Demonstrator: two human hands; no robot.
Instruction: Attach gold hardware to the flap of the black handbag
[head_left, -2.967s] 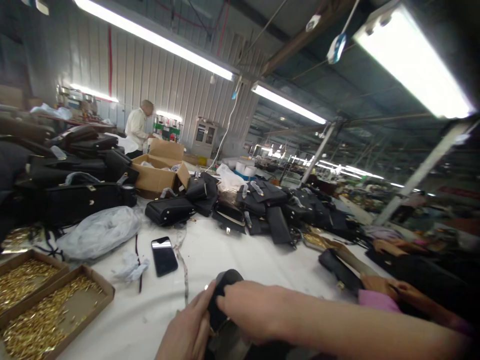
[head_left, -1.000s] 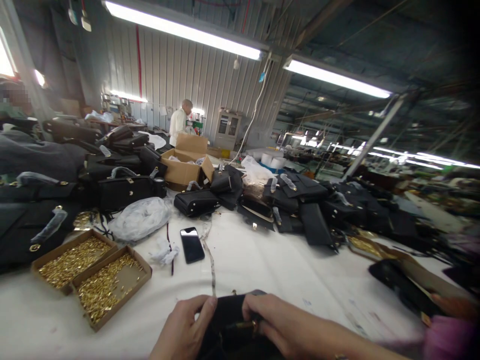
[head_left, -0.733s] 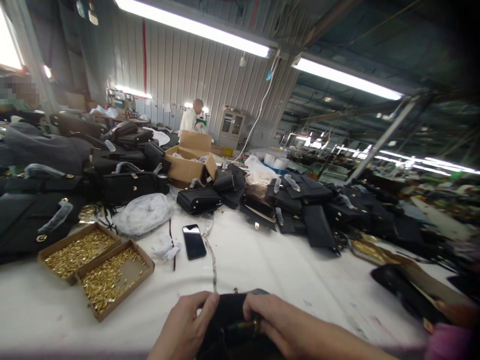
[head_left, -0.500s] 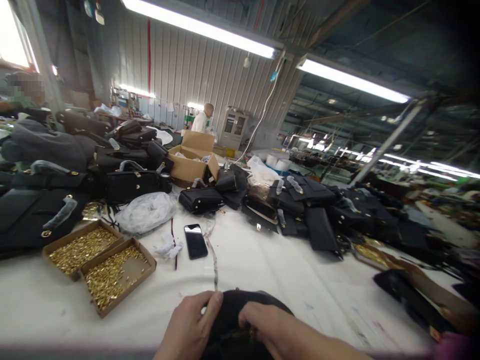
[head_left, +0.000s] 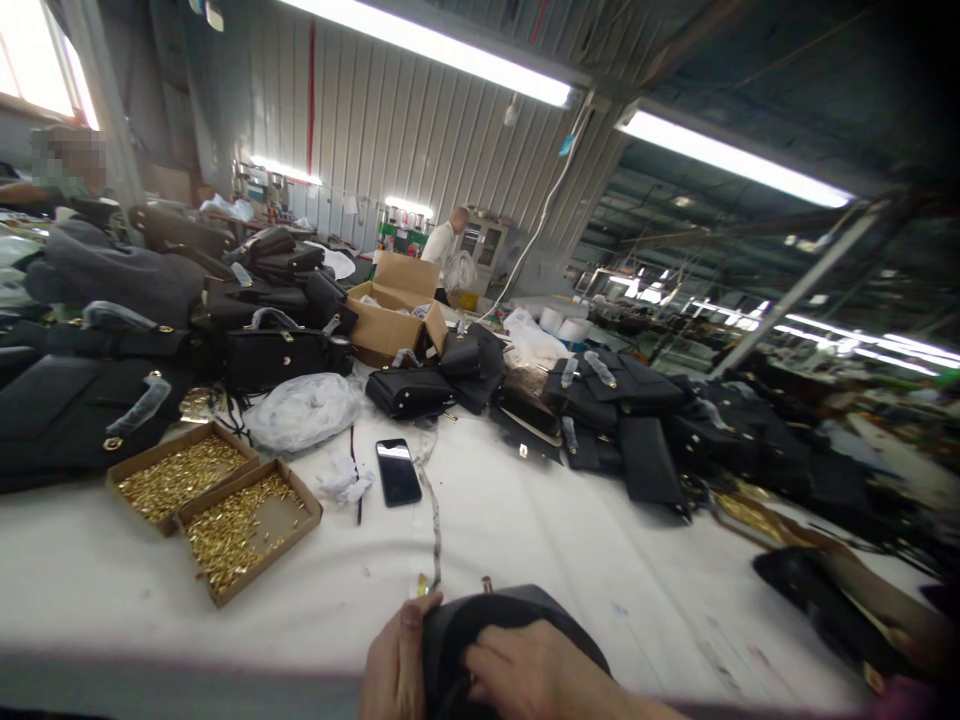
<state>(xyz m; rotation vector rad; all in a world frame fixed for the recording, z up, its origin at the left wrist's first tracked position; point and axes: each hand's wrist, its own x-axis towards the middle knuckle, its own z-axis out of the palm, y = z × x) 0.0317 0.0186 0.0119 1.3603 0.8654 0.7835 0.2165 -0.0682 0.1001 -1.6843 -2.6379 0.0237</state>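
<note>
A black bag lies at the near edge of the white table, partly cut off by the frame. My left hand grips its left edge, thumb on top. My right hand reaches into its opening with bent fingers; a small metal piece shows beside the fingertips, and what they pinch is too small to make out. A small gold fitting stands at the bag's far edge. Two cardboard trays of small gold pieces sit to the left, and a phone lies beyond my hands.
Black bags with wrapped handles line the table's far side. A cardboard box, crumpled plastic and white scraps are there too. Another black bag lies at the right. A person stands in the background.
The view has shifted slightly. My left hand has moved right and turned more upright on the bag's edge. The bag's opening shows wider, and the gold fitting stands out more at its far edge.
</note>
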